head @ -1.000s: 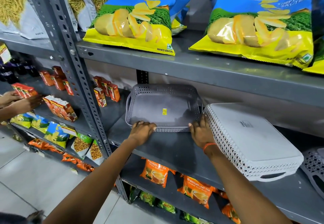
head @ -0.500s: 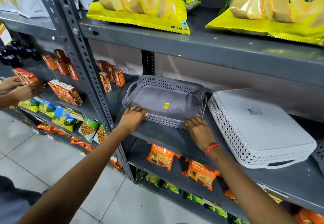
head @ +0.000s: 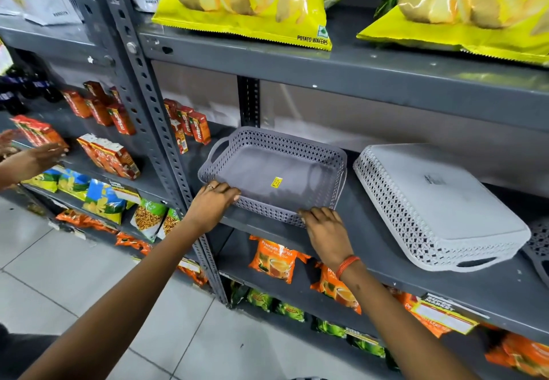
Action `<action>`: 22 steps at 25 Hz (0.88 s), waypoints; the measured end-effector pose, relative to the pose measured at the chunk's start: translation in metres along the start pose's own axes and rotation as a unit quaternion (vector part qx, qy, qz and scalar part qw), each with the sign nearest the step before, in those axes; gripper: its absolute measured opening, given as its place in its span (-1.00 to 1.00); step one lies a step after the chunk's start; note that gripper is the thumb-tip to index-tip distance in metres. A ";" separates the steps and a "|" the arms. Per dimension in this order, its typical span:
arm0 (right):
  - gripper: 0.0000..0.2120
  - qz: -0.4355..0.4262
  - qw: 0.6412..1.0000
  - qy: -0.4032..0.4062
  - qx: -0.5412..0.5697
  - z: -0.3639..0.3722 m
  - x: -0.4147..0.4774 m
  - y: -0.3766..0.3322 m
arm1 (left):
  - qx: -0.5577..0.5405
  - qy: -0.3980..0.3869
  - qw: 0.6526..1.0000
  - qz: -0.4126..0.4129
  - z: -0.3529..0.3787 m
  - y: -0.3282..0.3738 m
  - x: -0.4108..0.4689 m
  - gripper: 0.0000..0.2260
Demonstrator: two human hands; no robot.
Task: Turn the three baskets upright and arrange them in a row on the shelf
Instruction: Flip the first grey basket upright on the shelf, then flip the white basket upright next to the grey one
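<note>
While both forearms reach up from the bottom of the frame, the right hand [head: 325, 232] rests against the near wall of the grey basket [head: 276, 176], fingers bent and close together on the lattice edge, thumb side low; an orange thread band [head: 347, 265] sits on that wrist. Left hand [head: 212, 201] is on the basket's near left corner, fingers curled over the rim, ring visible on one finger. Whether either hand truly clamps the wall or only presses on it, cannot tell.

Grey basket is upright, open side up, sitting on the grey metal shelf [head: 371, 249] at its left end, just beside the perforated upright post [head: 154, 130]. Yellow sticker [head: 277, 182] on its inner floor. Cut-out handle at its far left end.

To its right, apart from it with bare shelf between, white basket [head: 436, 207] lies upside down, flat base up, handle slot facing the front edge. At far right edge a third basket [head: 539, 249], dark grey, only partly in frame, orientation unclear.

Below the shelf: orange tea packets [head: 274, 260]. Left bay: red juice cartons [head: 190, 128] and another person's hand [head: 35, 158] by more cartons. Top shelf: yellow potato wafer bags [head: 246, 2].
</note>
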State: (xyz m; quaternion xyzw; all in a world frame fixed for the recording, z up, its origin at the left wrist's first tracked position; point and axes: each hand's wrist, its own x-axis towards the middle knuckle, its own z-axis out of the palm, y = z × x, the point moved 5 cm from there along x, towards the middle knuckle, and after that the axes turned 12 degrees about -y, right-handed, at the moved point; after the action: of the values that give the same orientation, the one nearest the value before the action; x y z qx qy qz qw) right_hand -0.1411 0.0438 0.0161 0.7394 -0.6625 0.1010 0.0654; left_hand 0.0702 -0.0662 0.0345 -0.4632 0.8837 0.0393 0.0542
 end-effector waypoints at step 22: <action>-0.62 0.120 0.981 0.124 0.087 -0.096 -0.107 0.155 | 0.002 0.162 0.976 0.148 -0.050 0.236 0.018 -0.62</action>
State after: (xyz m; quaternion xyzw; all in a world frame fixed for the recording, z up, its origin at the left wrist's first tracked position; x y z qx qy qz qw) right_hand -0.3121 0.1514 0.0787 0.6387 -0.7221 0.2563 0.0702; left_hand -0.1374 0.0471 0.0861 -0.3272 0.9396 -0.0303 -0.0955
